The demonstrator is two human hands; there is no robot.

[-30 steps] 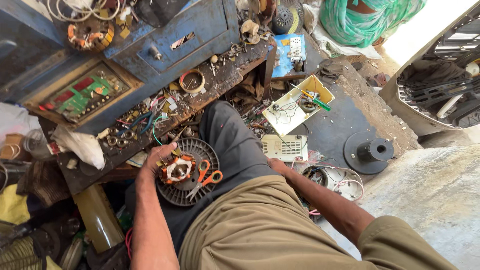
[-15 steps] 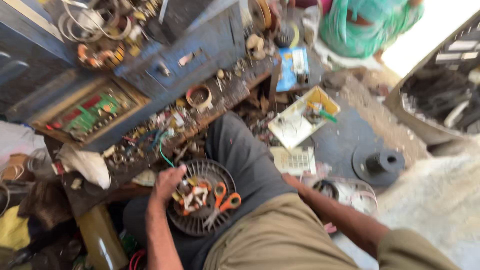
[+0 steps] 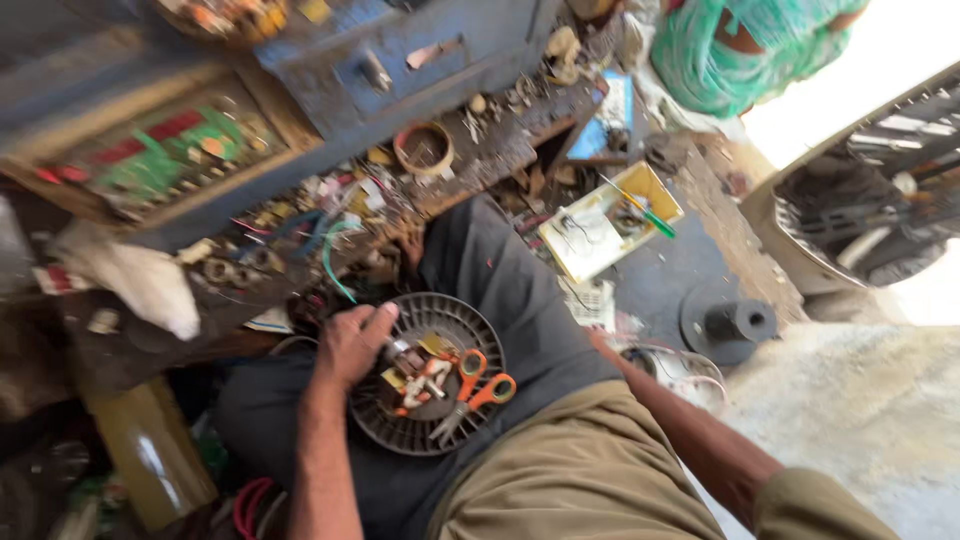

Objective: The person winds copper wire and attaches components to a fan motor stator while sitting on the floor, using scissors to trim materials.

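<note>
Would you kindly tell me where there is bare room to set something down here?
Free: the dark floor patch between the yellow tray and the black round base. Crowded: the workbench, littered with parts, and the round grille under the left hand, carrying orange scissors.

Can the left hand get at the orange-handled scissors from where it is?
Probably yes: the left hand rests on the round dark grille where the scissors lie, uncovered and just beside it, with only small parts between.

Crowded with wires and small parts along tabletop edge (image 3: 300, 250); scissors (image 3: 470, 385) across grille (image 3: 425, 440) (orange handles); open floor (image 3: 860, 400) rightward.
</note>
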